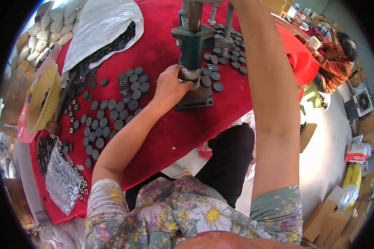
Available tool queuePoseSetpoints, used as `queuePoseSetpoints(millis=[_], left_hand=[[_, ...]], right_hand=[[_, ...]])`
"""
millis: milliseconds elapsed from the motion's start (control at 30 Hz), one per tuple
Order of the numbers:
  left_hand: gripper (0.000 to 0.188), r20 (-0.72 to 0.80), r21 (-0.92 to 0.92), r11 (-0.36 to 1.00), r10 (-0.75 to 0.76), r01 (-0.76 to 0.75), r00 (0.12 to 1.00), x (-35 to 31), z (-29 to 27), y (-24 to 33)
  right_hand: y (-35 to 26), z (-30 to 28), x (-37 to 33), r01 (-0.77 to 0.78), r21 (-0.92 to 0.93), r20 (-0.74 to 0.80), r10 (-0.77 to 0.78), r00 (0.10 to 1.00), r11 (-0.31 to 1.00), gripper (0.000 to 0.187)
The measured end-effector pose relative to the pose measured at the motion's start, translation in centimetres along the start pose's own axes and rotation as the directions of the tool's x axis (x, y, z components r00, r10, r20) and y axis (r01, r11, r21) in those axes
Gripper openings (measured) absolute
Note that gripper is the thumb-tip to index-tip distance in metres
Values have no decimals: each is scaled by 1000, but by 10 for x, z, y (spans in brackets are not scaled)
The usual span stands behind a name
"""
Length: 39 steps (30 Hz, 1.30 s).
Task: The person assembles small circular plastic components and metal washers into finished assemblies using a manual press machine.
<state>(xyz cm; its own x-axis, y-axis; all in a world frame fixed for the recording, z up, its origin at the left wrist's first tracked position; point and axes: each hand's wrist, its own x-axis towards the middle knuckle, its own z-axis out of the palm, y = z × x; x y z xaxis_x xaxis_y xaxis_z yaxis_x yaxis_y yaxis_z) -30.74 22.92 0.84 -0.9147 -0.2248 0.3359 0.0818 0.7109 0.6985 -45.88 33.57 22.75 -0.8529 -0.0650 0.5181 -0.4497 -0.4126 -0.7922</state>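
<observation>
Left hand is curling around the lower end of the green press, upper middle of frame (can't tell if it's pinching anything). Right arm is running off the top edge, grip unseen.

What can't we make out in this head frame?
All head view:
Right grip: cut off by the top edge; only the right arm shows.
Green press: its upper end is cut off by the same edge.
Anything held in the left grip: hidden by the hand itself and the press.
White bag: its plastic hides the contents deeper inside.
Clear bag: parts inside too small to tell apart.
</observation>
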Motion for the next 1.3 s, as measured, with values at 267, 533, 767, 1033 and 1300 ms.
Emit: queuePoseSetpoints(millis=[267,533,767,1033,1300], left_hand=[[60,8,77,990,-115,114,993,5,10,-3],[66,78,-24,984,-175,177,982,16,16,-23],[65,103,-41,988,-144,149,984,8,12,-17],[52,-50,30,999,-14,16,999,-1,-53,-36],[37,54,-64,974,-215,219,975,2,-91,-75]], right_hand=[[3,-5,4,-52,133,112,37,993,990,27],[2,0,-1,25,42,22,-25,999,999,28],[7,-2,5,-15,-1,-54,15,998,1000,30],[13,-63,-187,541,30,-120,-534,837,840,14],[41,-127,-236,651,-138,282,-600,749,747,38]])
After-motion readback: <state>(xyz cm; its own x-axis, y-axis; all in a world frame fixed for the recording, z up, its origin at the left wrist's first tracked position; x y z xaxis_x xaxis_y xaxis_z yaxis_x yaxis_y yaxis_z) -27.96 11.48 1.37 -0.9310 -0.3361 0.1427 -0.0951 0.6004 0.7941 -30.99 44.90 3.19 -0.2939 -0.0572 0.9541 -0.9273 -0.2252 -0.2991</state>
